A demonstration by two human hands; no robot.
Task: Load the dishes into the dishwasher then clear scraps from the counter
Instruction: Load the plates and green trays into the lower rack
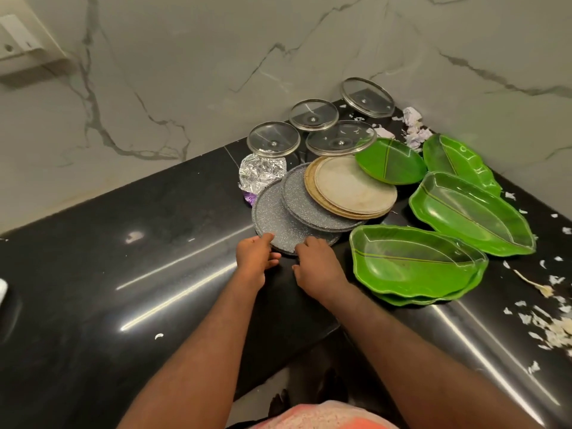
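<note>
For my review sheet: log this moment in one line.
left hand: grips nearest grey plate rim | right hand: at same rim | scraps: on counter

Overlapping round plates (288,218) are laid on the counter (123,243), held at the near rim by the left hand (255,253) and right hand (318,267). Four lids (312,114) are set behind them, crumpled foil (261,173) at their left, leaf-shaped dishes (411,264) to the right, and scraps (554,329) are scattered further right.

The left hand (255,253), right hand (318,267) and both forearms are bare. The garment (322,418) is pale pink textured fabric with a coral-orange area.
</note>
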